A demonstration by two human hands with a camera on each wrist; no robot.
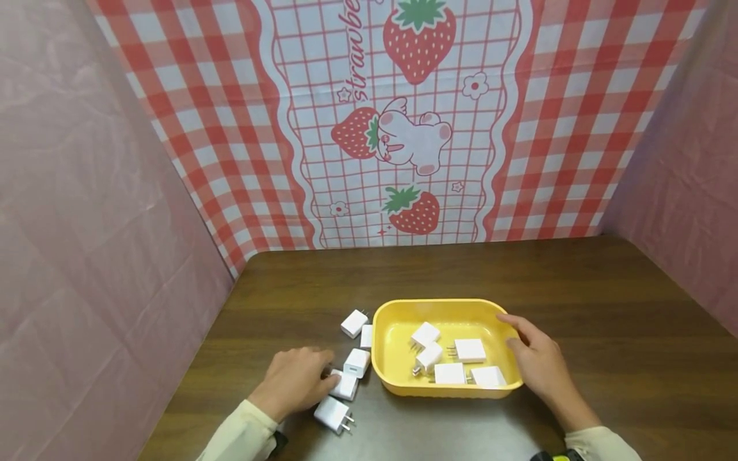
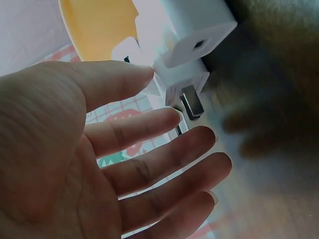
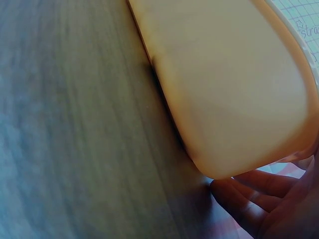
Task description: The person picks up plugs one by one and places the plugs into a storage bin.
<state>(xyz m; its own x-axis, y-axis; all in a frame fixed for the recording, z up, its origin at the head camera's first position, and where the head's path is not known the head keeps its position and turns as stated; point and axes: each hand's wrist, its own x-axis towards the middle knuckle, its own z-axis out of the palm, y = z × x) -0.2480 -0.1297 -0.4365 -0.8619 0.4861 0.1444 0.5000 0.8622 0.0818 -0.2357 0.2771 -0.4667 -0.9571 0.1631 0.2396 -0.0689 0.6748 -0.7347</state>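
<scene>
My left hand is over the table, left of a loose group of white USB wall chargers. Its thumb tip is right at one charger. The left wrist view shows that charger's metal prong near the spread, gently bent fingers. Just beyond is another charger with its USB port facing me, and nearer lies one with prongs pointing right. My right hand grips the right end of a yellow plastic basin, thumb at the rim, fingers against the outer wall. Several chargers lie inside.
Two more chargers lie by the basin's left side, one farther back and one partly behind the rim. The dark wooden table ends at a strawberry-print checked cloth. Pink cloth hangs on both sides.
</scene>
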